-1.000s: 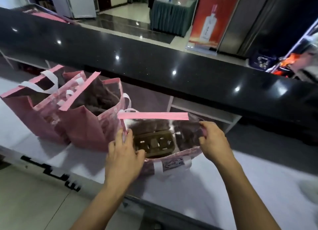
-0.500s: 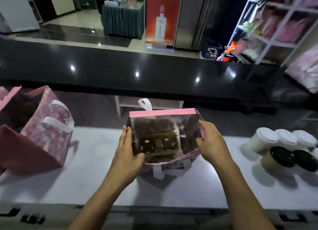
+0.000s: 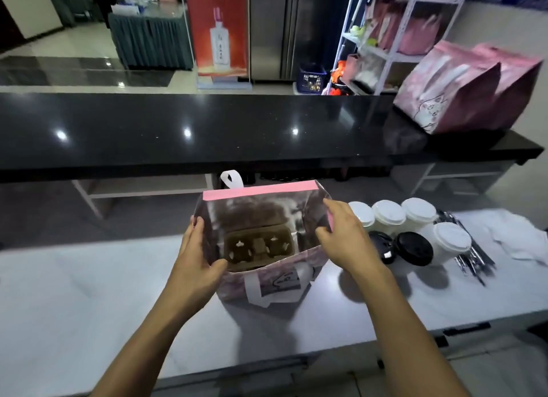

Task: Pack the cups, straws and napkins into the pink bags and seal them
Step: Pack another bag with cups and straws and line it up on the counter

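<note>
**Both hands hold the open pink bag on the white table**

Nearest to the camera, two bare forearms reach forward over the white glossy table (image 3: 89,292). The left hand (image 3: 198,261) holds the left edge of the open pink patterned bag with white handles (image 3: 275,281); its thumb is curled over the near rim and the fingers lie along the outer side. The right hand (image 3: 347,238) pinches the right edge of the same bag, with the fingers bent over the rim. So the grip of each hand is closed on the bag, and the mouth stays wide.

The bag stands upright on the table, between the two hands. Inside, at the bottom, lies a brown cardboard cup holder (image 3: 258,245) with empty openings. The inner walls of the bag are silver and shiny, and the far rim has a pink strip.

Just to the right of the bag stands a group of white paper cups with white and black lids (image 3: 415,233), close together. Beside them lie dark wrapped straws (image 3: 471,255), and further right some white napkins (image 3: 516,236).

Behind the table runs a black polished counter (image 3: 178,129). On its right end stand two closed pink bags (image 3: 462,91).
</note>
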{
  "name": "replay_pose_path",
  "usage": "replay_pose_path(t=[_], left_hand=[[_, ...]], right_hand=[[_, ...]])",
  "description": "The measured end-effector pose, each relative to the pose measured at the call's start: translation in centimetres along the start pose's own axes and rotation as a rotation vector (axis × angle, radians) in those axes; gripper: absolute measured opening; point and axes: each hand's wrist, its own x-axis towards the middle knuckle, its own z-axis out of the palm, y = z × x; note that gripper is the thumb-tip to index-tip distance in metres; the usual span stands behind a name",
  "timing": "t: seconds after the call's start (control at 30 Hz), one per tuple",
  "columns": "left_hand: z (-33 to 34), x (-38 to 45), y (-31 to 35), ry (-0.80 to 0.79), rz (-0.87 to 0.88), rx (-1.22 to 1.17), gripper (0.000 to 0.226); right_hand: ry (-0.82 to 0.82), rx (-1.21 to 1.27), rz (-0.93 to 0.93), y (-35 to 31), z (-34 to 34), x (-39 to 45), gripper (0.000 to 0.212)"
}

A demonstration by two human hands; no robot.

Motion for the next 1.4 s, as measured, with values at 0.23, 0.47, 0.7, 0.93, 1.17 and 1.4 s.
replay_pose_path(t=[0.23, 0.47, 0.7, 0.93, 1.17, 1.4], left_hand=[[3.6, 3.1, 2.7, -0.027, 0.048, -0.037, 0.083], [4.6, 6.6, 2.3, -0.076, -0.022, -0.019, 0.096], [5.2, 8.1, 1.7, -0.106, -0.072, -0.015, 0.097], [5.3, 8.3, 1.5, -0.066, -0.071, -0.061, 0.102], [5.6, 8.2, 0.9, -0.045, -0.056, -0.058, 0.105], [5.9, 8.1, 0.7, -0.032, -0.041, -0.039, 0.104]], right_hand=[[0.004, 0.001, -0.029, 3.7, -2.7, 2.8, 0.058], [0.07, -0.051, -0.196, 6.4, -3.5, 4.4, 0.044], [0.078, -0.584, 0.131, 12.2, -3.7, 4.3, 0.056], [-0.234, -0.62, 0.271, 15.4, -0.8, 4.3, 0.079], [-0.165, -0.621, 0.246, 14.2, -1.4, 3.3, 0.07], [0.289, -0.125, 0.063, 5.9, -11.1, 0.3, 0.084]])
